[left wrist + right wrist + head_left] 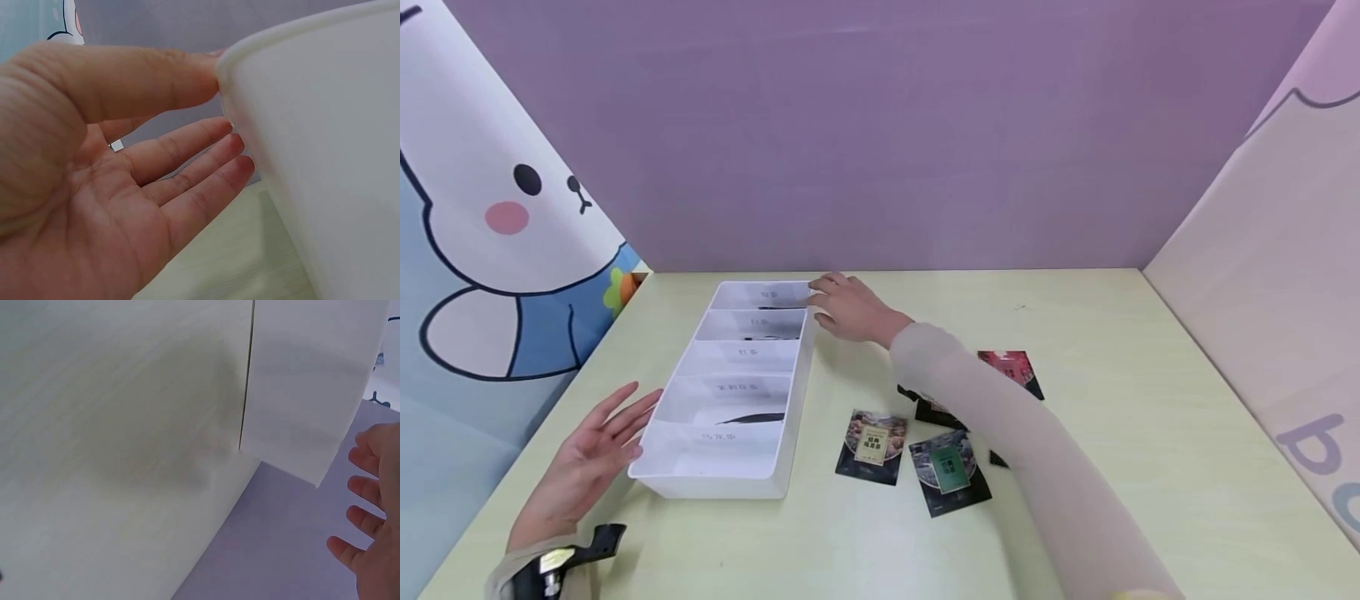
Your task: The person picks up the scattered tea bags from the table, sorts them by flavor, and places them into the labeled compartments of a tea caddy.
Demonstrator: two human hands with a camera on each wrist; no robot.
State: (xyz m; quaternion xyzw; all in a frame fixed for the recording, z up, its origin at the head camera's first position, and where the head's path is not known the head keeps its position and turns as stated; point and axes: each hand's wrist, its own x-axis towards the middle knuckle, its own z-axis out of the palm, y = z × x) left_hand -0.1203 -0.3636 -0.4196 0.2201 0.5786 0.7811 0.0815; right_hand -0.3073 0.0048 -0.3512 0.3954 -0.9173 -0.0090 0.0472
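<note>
A white box (711,487) with several compartments in a row stands on the left part of the table, each with a small printed label. My left hand (583,467) is at its near left side, fingers extended; in the left wrist view the thumb and fingertips (242,169) reach the box wall (325,144). At the far right corner is my right hand (853,308), fingers loosely bent; in the right wrist view it appears beside the box's end (300,425), holding nothing. Dark thin edges show inside some compartments, including a black piece (756,417).
Dark printed packets lie right of the box: one with a beige label (871,446), one with a green label (951,473), one red and black (1011,371). Others are partly hidden under my right sleeve (1000,425). A purple panel (880,150) stands behind the table.
</note>
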